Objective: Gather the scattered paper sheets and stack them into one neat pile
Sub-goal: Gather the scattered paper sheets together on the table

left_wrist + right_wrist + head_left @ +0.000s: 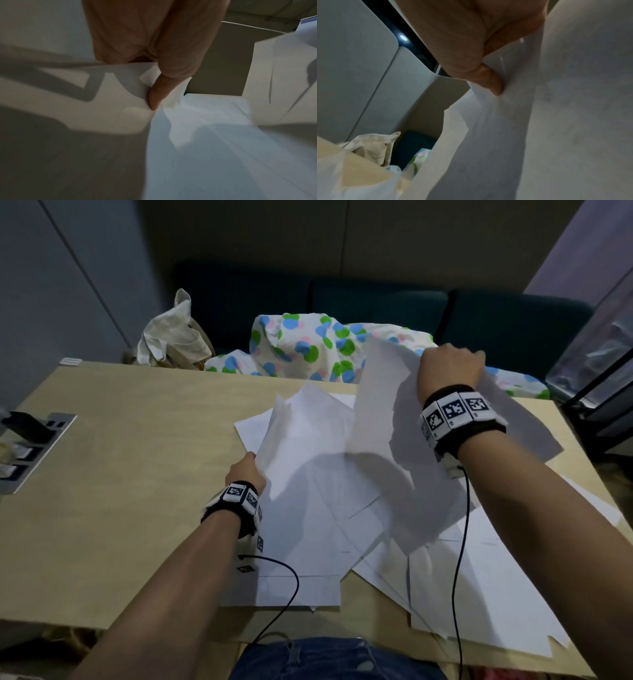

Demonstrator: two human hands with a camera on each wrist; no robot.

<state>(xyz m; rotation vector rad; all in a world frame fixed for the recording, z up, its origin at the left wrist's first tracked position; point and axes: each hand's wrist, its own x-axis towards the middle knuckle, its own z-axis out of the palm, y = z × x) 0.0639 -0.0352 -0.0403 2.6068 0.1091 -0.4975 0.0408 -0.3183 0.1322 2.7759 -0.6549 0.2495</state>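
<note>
Several white paper sheets (486,587) lie spread and overlapping on the wooden table (113,491). My left hand (247,470) pinches the left edge of a raised sheet (301,440), its far end curling up off the pile. In the left wrist view the thumb (157,93) presses on that sheet (205,142). My right hand (448,368) is lifted above the table's far side and grips a large sheet (383,412) that hangs down from it. The right wrist view shows the thumb (493,81) pinching this sheet (556,121).
A power socket panel (30,450) is set into the table's left edge. Behind the table sit a cream cloth bag (171,337) and a dotted cloth (308,347) on a dark sofa (513,316). Cables run from both wrists.
</note>
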